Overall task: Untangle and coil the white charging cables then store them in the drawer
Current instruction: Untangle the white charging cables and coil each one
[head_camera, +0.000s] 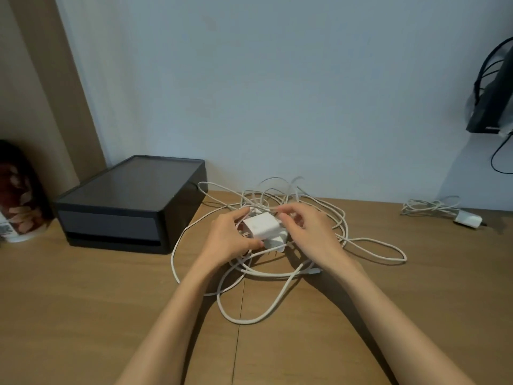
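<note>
Plain pale blue-grey wall [277, 93] behind a wood-grain tabletop [83, 315] with a thin seam running down the middle. Beige panel or curtain [33, 79] on the far left, hard to tell which. Some black gadget [494, 87] with dark wires sits at the right edge. Lighting's soft and even.

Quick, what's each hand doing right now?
Left hand: holding the white charger.
Right hand: fingers curled against the charger among the cables; a grip cannot be told.

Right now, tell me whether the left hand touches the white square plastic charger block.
Touching. The head view shows the left hand gripping the white charger block, thumb below and forefinger above.
</note>
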Motion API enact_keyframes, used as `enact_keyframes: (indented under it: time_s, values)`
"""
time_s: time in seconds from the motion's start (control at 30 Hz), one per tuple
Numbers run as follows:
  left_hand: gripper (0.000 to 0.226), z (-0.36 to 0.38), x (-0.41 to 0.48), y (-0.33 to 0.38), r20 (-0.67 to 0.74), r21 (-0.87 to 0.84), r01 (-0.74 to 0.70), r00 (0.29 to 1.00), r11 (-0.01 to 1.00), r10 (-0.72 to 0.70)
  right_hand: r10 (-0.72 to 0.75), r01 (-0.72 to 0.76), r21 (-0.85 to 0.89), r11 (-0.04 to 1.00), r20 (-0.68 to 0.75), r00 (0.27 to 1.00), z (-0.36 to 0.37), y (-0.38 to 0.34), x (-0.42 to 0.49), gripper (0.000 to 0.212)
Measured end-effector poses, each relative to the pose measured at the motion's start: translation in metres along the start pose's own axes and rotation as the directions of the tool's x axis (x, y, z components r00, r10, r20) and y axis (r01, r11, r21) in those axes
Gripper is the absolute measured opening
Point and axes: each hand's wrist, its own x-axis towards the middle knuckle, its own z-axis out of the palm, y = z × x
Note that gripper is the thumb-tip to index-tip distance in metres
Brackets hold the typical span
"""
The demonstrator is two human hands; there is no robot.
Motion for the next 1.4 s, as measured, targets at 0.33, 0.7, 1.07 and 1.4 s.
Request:
enact_keyframes:
  time_s: [0.33, 0.7, 1.07, 1.4]
  values:
    - [0.079, 0.004, -0.008, 0.009, -0.031, -0.289, -0.080, 0.997, 0.954, 0.074, 0.252, -0.335, 0.212, 0.918, 0.339, 0.906, -0.007, 0.000, 0.006, 0.046]
    - [0.059, -0.002, -0.008, 0.010, 0.016, -0.511, -0.016, 0.999, 0.860, 0.028, -0.077, 0.052, 0.182, 0.982, 0.133, 0.988, -0.022, 0.012, -0.006, 0.035]
    - [0.064, 0.012, -0.009, -0.005, -0.218, 0.141, -0.076, 0.970, 0.987, 0.106, 0.008, -0.039, 0.395, 0.918, 0.079, 0.997, -0.081, -0.025, 0.001, 0.027]
    - [0.062, 0.017, -0.014, 0.061, -0.124, 0.511, -0.524, 0.739, 0.681, 0.662, -0.014, -0.007, 0.097, 0.995, 0.221, 0.975, -0.103, -0.041, -0.010, 0.023]
